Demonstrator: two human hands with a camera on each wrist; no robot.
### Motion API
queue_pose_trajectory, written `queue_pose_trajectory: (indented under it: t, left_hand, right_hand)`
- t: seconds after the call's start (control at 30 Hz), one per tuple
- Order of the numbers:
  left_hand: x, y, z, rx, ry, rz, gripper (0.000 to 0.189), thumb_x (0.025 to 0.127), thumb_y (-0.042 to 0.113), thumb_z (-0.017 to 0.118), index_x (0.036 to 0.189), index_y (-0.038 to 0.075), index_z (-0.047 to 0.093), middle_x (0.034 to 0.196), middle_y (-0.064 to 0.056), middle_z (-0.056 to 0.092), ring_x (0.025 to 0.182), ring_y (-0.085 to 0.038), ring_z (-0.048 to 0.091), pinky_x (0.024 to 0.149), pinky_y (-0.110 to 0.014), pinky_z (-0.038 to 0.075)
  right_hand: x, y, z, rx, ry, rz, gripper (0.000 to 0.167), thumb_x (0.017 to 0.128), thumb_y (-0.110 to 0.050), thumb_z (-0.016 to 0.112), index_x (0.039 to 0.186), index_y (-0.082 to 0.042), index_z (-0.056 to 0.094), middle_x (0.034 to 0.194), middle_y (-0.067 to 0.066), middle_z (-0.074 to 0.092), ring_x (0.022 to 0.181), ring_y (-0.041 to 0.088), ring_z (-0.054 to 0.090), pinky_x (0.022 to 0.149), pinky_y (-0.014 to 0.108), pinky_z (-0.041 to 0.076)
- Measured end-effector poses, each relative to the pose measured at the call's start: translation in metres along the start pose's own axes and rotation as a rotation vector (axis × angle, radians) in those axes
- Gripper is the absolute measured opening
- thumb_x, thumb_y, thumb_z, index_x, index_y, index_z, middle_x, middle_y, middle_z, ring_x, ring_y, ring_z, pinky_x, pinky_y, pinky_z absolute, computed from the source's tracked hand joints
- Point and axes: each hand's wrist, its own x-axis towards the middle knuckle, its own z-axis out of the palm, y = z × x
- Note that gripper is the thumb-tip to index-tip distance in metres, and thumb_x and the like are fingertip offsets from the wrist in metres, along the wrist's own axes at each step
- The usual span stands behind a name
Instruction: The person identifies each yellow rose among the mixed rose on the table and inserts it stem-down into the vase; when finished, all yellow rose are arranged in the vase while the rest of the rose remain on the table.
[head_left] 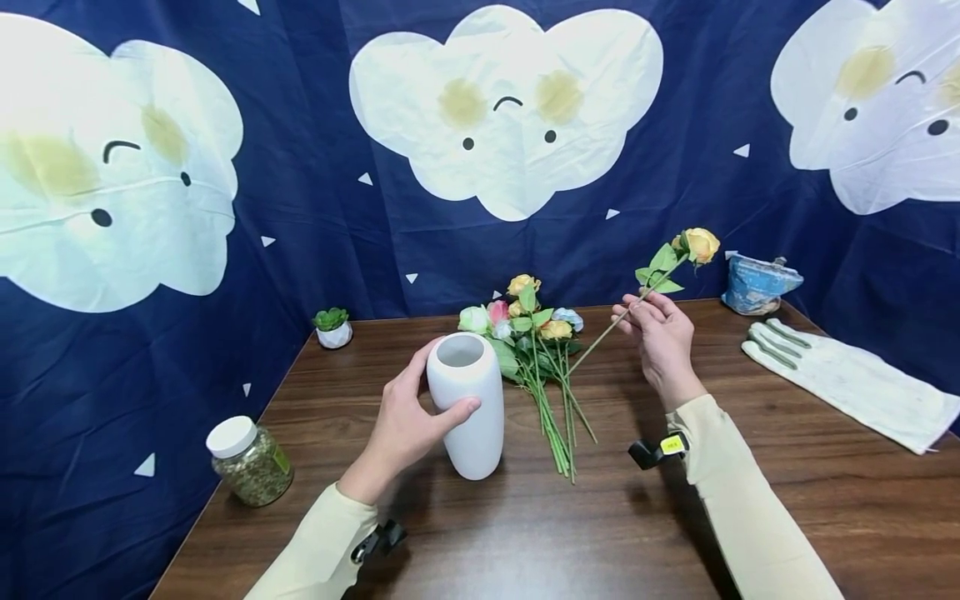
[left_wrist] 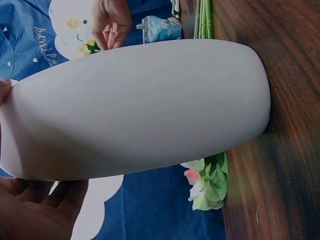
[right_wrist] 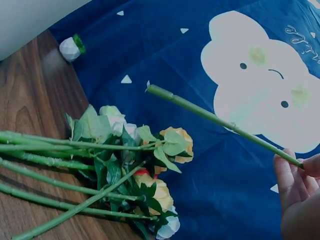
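A tall white vase [head_left: 476, 417] stands on the wooden table, its round mouth facing up. My left hand [head_left: 408, 417] grips its upper part, thumb across the front and fingers around the far side. In my right hand [head_left: 663, 337] I pinch the green stem of a yellow rose [head_left: 702, 246], bloom pointing up and right. The stem's cut end [right_wrist: 155, 90] points down and left, above the table in the right wrist view. Behind and right of the vase lies a bunch of artificial flowers [head_left: 525, 333] in yellow, pink, white and blue, stems toward me.
A jar with a white lid [head_left: 255, 467] stands at the left edge. A small potted succulent [head_left: 333, 329] sits at the back left. At the right are a blue pouch [head_left: 759, 285] and a white glove [head_left: 855, 375]. A dark blue cloth [head_left: 315, 233] with clouds hangs behind.
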Motion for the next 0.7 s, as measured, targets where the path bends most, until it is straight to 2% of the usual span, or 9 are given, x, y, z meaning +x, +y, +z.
queue_pose_trajectory:
  t: [0.3,0.7]
  left_hand:
    - [0.0,-0.001,0.0,0.007,0.001,0.0,0.077,0.079,0.024,0.088,0.147,0.013,0.054,0.129,-0.007,0.069,0.107,-0.021,0.069,0.089,-0.047,0.057]
    - [0.0,0.0,0.0,-0.001,0.0,0.022,0.077,0.079,0.022,0.089,0.147,0.011,0.054,0.128,-0.008,0.069,0.109,-0.022,0.068,0.09,-0.048,0.057]
  right_hand:
    - [-0.003,-0.007,0.006,0.021,0.016,-0.005,0.019,0.102,0.01,0.048,0.114,-0.004,0.05,0.083,0.0,0.076,0.072,0.012,0.076,0.072,0.023,0.061]
    - [-0.012,-0.017,0.016,0.037,-0.005,0.007,0.016,0.103,0.007,0.05,0.116,-0.002,0.052,0.085,0.002,0.077,0.071,0.013,0.076,0.07,0.024,0.061]
